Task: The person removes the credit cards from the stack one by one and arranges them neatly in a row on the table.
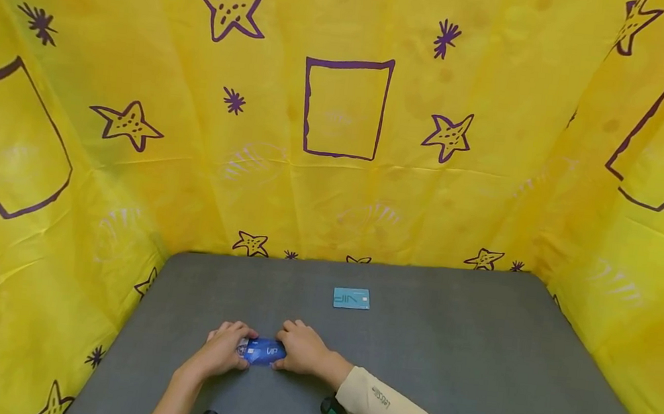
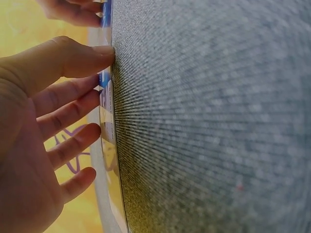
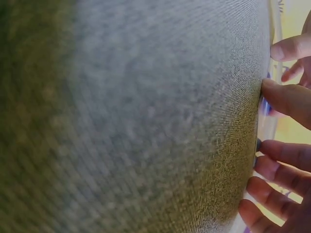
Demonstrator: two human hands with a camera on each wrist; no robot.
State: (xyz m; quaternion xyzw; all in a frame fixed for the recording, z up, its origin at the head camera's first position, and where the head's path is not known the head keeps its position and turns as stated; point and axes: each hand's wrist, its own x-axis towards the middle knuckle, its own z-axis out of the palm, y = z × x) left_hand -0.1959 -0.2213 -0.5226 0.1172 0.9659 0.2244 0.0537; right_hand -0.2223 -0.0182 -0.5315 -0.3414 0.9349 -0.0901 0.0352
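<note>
A blue card (image 1: 264, 352) marked VIP, with a pale chip square, lies low at the grey tabletop in the head view. My left hand (image 1: 224, 348) holds its left end, thumb on the near edge and fingers on the far edge. At the right end, my right hand (image 1: 303, 349) holds it the same way. Seen edge-on in the left wrist view, the blue card (image 2: 104, 80) shows as a thin strip beside the left thumb (image 2: 63, 60). Only a sliver of it appears by the right thumb (image 3: 286, 99) in the right wrist view.
A teal card (image 1: 351, 298) marked VIP lies flat farther back, right of both hands. The grey table (image 1: 443, 360) meets yellow cloth walls (image 1: 333, 200) with purple star drawings at its back and sides. Dark wrist devices (image 1: 332, 408) sit under the forearms.
</note>
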